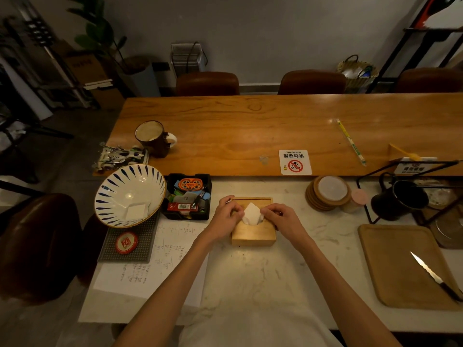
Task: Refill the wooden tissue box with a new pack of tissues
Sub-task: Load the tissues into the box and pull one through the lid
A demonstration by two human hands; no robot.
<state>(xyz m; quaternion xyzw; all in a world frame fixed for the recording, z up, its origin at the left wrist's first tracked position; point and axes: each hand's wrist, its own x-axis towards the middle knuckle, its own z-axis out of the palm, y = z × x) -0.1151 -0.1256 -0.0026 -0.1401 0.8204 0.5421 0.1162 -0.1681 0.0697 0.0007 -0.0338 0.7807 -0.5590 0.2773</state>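
A square wooden tissue box (pixel 253 234) sits on the white marble counter in front of me, lid on. A white tissue (pixel 251 213) sticks up through the oval slot in its top. My left hand (pixel 226 213) pinches the tissue's left edge with fingers closed. My right hand (pixel 278 216) pinches its right edge, resting over the box's right side. Both hands lie on top of the box. What is inside the box is hidden.
A black tray of small items (pixel 188 196) and a blue-striped bowl (pixel 129 195) stand to the left, over papers (pixel 160 261). Stacked coasters (pixel 328 192) and a dark kettle (pixel 398 199) are to the right. A wooden tray (pixel 390 266) holds a knife (pixel 434 274).
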